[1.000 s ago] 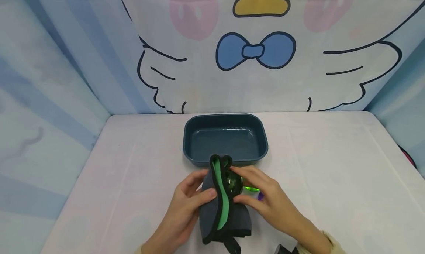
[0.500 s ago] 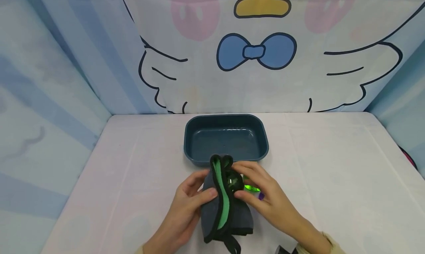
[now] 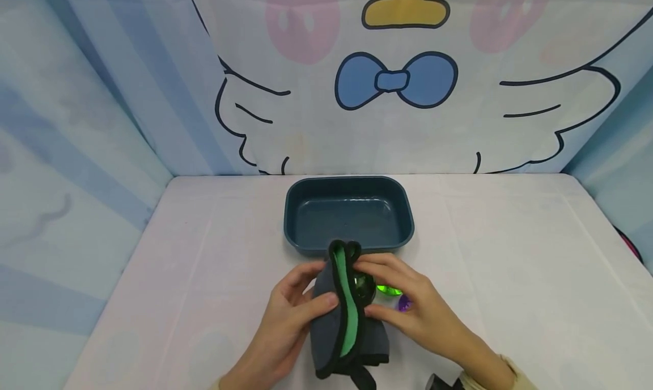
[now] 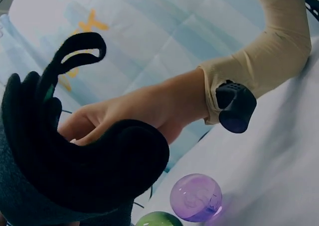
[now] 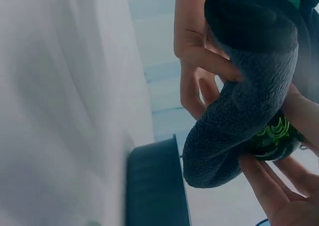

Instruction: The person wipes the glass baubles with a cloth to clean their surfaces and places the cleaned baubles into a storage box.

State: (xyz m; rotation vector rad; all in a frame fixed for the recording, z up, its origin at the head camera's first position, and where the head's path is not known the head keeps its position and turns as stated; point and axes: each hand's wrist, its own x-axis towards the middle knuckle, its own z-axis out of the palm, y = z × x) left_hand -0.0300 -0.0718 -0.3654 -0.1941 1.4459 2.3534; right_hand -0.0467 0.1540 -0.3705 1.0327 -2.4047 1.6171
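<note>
In the head view my left hand (image 3: 288,316) grips a folded grey cloth (image 3: 326,333) with black edging, a green inner face and a black loop at its near end. Its thumb lies on the cloth's outer side. My right hand (image 3: 415,299) holds a dark, shiny ball (image 3: 365,288) between thumb and fingers, against the cloth's right side. In the right wrist view that ball (image 5: 274,138) shows a bright green pattern, with cloth covering part of it. Beyond the right hand lie a green ball (image 3: 390,291) and a purple ball (image 3: 404,303), both partly hidden.
A dark blue rectangular tray (image 3: 347,217) stands just behind the hands, near the table's back edge. The white tabletop (image 3: 510,254) reaches a printed curtain (image 3: 393,135). A black device (image 4: 237,106) is fixed at the right sleeve's cuff.
The cloth and dark ball have shifted slightly right and nearer the person. My right fingers have moved a little on the ball, and more of the purple ball shows.
</note>
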